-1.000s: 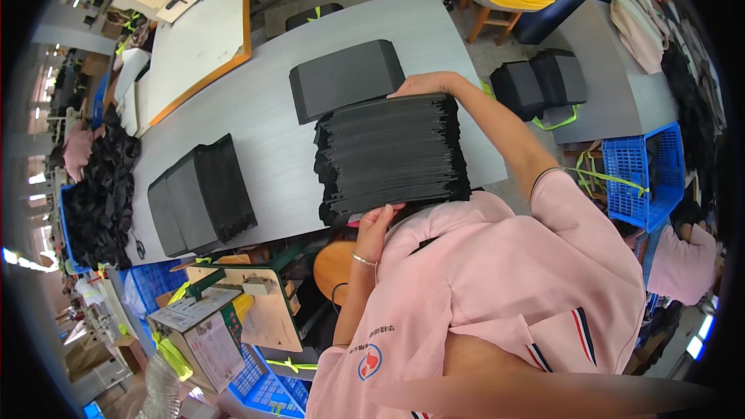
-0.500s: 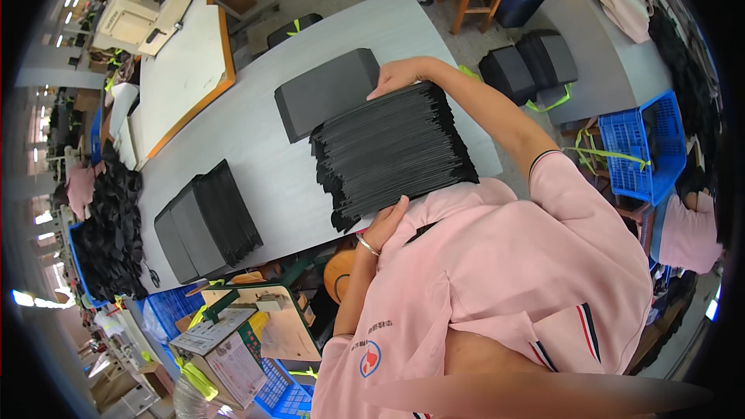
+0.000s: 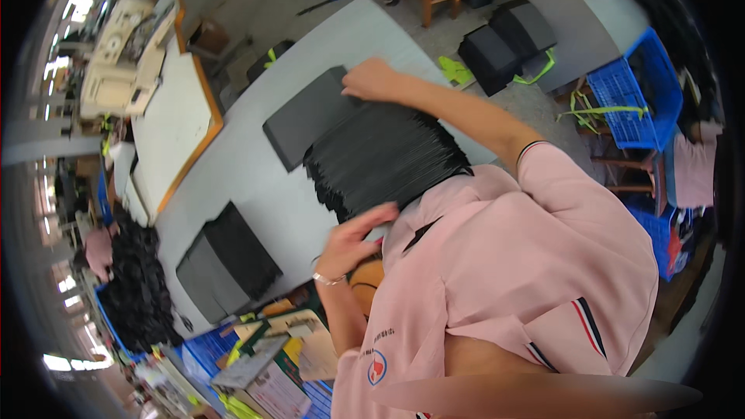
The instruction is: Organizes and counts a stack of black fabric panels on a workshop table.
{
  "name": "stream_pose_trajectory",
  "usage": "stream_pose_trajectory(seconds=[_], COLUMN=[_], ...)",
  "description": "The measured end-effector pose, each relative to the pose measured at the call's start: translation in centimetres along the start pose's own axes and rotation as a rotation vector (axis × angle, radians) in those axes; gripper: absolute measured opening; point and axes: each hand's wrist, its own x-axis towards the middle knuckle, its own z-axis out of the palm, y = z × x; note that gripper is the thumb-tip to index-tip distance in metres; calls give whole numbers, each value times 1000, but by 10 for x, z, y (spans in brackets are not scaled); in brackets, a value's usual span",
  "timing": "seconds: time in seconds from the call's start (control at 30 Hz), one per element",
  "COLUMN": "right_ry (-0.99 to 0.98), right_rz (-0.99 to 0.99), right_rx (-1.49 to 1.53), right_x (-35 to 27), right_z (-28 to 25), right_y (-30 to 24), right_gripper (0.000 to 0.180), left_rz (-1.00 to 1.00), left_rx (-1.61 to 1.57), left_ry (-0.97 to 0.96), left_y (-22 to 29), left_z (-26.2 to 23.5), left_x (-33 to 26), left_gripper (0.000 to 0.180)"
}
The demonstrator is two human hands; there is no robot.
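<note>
A thick stack of thin black sheets [image 3: 380, 155], with ragged sides, lies on the grey table against my front. My right hand [image 3: 369, 81] is curled closed at its far edge; whatever is in the fingers is hidden. At the stack's near left corner my left hand [image 3: 353, 242] is off the sheets, its fingers stretched out and thumb apart, somewhat blurred. Beyond the stack, touching or nearly touching it, a flat dark grey pile [image 3: 299, 120] rests on the table. Another fanned black pile [image 3: 229, 264] sits farther left.
The pale table [image 3: 225, 163] runs off to the left. A sewing machine [image 3: 116, 77] stands on an orange-edged table at far left. Black cloth [image 3: 136, 287] is heaped at left. Bundles of dark pieces [image 3: 508, 43] and a blue crate [image 3: 632, 101] are at right; a person in yellow sits behind.
My left hand has come off the stack's near edge and moved left, fingers spreading. My right hand has shifted slightly left along the far edge and curled. The whole view has turned a little.
</note>
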Motion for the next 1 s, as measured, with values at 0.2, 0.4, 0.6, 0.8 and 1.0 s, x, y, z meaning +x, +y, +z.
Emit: stream_pose_trajectory(seconds=[0.2,0.4,0.6,0.8,1.0], right_ry=[91,120,-74,-121,127], right_rz=[104,290,401,475,296], right_rx=[208,382,1347,1199,407], right_x=[1,-40,-68,-59,-79], right_z=[21,-17,11,9,-38], right_y=[-32,6,20,11,-30], right_gripper=[26,51,77,75,72], left_rz=[185,105,36,19,-4], left_rx=[141,210,174,345,698], left_ry=[876,733,968,1065,867], left_y=[-54,-67,-58,-98,-38], left_z=[-114,-114,-75,-104,-91], left_x=[35,79,106,79,67], left_gripper=[67,80,79,60,45])
